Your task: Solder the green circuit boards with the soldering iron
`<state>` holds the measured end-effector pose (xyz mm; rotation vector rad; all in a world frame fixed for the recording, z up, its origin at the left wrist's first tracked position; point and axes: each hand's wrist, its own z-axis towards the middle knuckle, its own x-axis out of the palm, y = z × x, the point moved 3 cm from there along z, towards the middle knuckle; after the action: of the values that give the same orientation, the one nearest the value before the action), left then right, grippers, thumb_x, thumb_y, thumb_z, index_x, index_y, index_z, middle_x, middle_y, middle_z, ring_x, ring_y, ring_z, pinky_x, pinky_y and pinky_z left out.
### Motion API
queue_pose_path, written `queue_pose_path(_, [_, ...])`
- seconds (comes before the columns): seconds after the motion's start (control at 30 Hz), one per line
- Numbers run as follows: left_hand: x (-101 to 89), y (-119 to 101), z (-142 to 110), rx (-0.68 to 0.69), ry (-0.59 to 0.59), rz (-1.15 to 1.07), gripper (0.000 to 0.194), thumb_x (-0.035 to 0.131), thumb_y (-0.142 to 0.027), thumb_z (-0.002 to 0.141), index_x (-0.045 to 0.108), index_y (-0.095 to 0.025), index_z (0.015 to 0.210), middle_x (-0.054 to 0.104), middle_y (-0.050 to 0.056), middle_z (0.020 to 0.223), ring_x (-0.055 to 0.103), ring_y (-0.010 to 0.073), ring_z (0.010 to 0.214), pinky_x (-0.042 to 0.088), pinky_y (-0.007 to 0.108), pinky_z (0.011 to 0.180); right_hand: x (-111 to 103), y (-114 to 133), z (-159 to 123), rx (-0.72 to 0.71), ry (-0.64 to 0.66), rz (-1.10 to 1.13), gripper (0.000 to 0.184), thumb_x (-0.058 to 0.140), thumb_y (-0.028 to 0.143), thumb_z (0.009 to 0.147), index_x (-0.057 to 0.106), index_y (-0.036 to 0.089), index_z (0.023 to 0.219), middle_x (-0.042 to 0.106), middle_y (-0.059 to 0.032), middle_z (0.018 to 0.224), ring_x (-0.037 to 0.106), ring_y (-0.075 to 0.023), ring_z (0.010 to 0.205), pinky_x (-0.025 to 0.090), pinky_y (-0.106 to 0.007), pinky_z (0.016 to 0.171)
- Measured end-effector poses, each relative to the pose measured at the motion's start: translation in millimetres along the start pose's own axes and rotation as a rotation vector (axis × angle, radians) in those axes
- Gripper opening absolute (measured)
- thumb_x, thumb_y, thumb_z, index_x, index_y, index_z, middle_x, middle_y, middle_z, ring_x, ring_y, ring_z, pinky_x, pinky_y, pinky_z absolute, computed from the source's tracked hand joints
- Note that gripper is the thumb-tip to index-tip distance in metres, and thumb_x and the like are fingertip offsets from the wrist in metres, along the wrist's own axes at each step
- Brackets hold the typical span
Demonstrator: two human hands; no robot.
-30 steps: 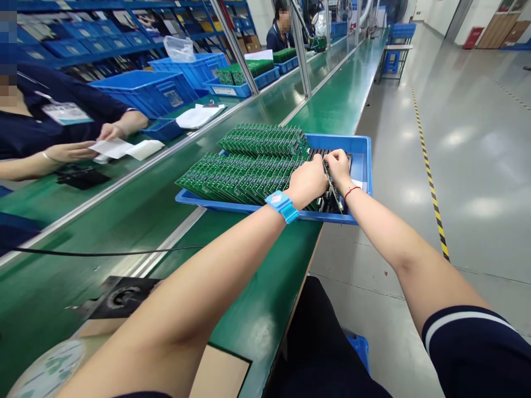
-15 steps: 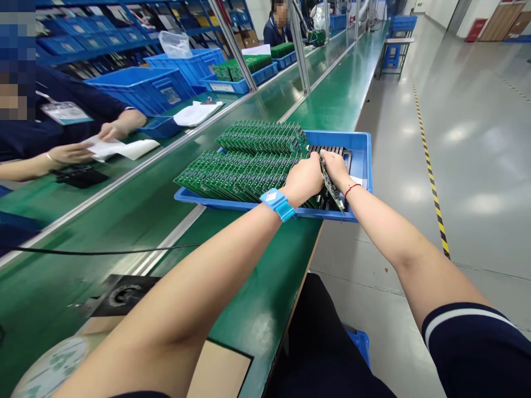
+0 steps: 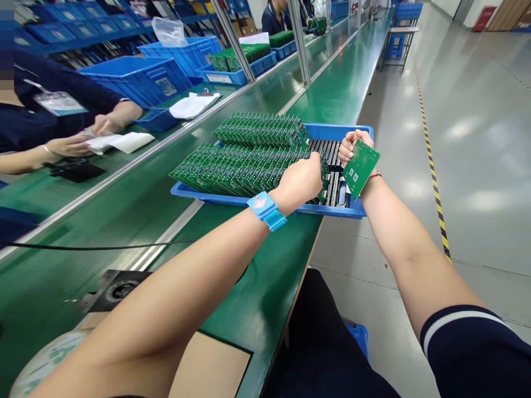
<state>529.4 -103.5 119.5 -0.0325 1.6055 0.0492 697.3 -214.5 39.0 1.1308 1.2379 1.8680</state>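
My right hand [image 3: 352, 145] pinches a single green circuit board [image 3: 362, 168] by its upper edge. That board is tilted, one flat face towards me, above the right end of a blue tray [image 3: 360, 130]. Two rows of upright circuit boards [image 3: 232, 171] lean closely together in the tray. At the right end of the nearer row, my left hand [image 3: 305, 177] is closed on the edge of a circuit board [image 3: 324, 176]; its fingertips are mostly hidden. Dark slotted racks [image 3: 332, 190] show between my hands. A blue strap [image 3: 267, 211] circles my left wrist.
The tray sits on a green bench [image 3: 265, 260] near its right edge. Across a metal rail, a co-worker's hands [image 3: 77, 145] hold white paper. Blue bins [image 3: 136, 77] and a metal post [image 3: 299, 44] stand beyond. A black cable [image 3: 103, 247] crosses the left side.
My right hand has lifted a circuit board out of the row and moved it up and right, turning its flat face towards me. My left hand stays at the row's end.
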Motion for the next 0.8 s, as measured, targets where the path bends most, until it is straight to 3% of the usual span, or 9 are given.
queue_pose_path(0.17, [-0.4,1,-3,0.018,0.009,0.006,0.034,0.043,-0.012,0.090,0.050,-0.008,0.123,0.069,0.020,0.103,0.068,0.0320,0.095,0.052,0.037,0.076,7,-2,-2,0.046,-0.041,0.215,0.037,0.041,0.047,0.090,0.054,0.024,0.064,0.032,0.0074,0.045,0.031,-0.0108,0.040,0.033,-0.029,0.047])
queue_pose_path(0.27, [-11.7,4,-5,0.010,-0.093,-0.024,0.031,0.047,-0.027,0.095,0.055,-0.009,0.118,0.065,0.020,0.112,0.065,0.0332,0.102,0.050,0.038,0.081,13,-3,-1,0.057,-0.136,0.204,0.039,0.041,0.048,0.091,0.053,0.023,0.064,0.031,0.0079,0.045,0.030,-0.0103,0.038,0.032,-0.027,0.044])
queue_pose_path(0.33, [-20.3,3,-6,0.033,-0.149,-0.166,0.034,0.041,-0.037,0.098,0.057,-0.011,0.113,0.065,0.017,0.113,0.064,0.0293,0.100,0.048,0.036,0.080,16,-2,-1,-0.017,-0.245,0.141,0.040,0.044,0.052,0.090,0.050,0.023,0.063,0.032,0.0078,0.048,0.033,-0.0100,0.041,0.035,-0.026,0.047])
queue_pose_path(0.43, [-22.5,-3,-5,0.138,-0.031,-0.459,0.045,0.029,-0.047,0.101,0.060,-0.015,0.100,0.067,0.008,0.097,0.063,0.0215,0.085,0.045,0.029,0.070,16,2,-6,-0.228,-0.475,-0.084,0.042,0.043,0.052,0.091,0.047,0.022,0.061,0.043,0.0042,0.059,0.048,-0.0112,0.058,0.044,-0.027,0.064])
queue_pose_path(0.53, [-18.8,-3,-1,0.158,-0.021,-0.450,0.025,0.047,-0.036,0.094,0.061,-0.016,0.095,0.067,0.007,0.092,0.061,0.0202,0.081,0.040,0.028,0.066,17,5,-10,-0.335,-0.579,-0.228,0.047,0.039,0.057,0.092,0.046,0.022,0.061,0.049,0.0014,0.069,0.053,-0.0135,0.072,0.045,-0.030,0.079])
queue_pose_path(0.63, [-16.7,10,5,0.121,-0.119,-0.421,0.014,0.051,-0.017,0.086,0.063,-0.015,0.091,0.066,0.006,0.085,0.059,0.0190,0.077,0.040,0.027,0.067,22,2,-8,-0.258,-0.460,-0.162,0.052,0.038,0.068,0.088,0.049,0.023,0.064,0.049,0.0012,0.069,0.052,-0.0144,0.071,0.046,-0.032,0.078])
queue_pose_path(0.8, [-12.2,45,10,-0.023,-0.066,-0.730,0.012,0.052,-0.020,0.085,0.062,-0.014,0.090,0.057,0.000,0.070,0.050,0.0126,0.056,0.038,0.024,0.054,38,0,-8,-0.091,-0.100,0.021,0.049,0.053,0.071,0.077,0.059,0.023,0.074,0.050,0.0018,0.069,0.050,-0.0142,0.066,0.045,-0.032,0.071])
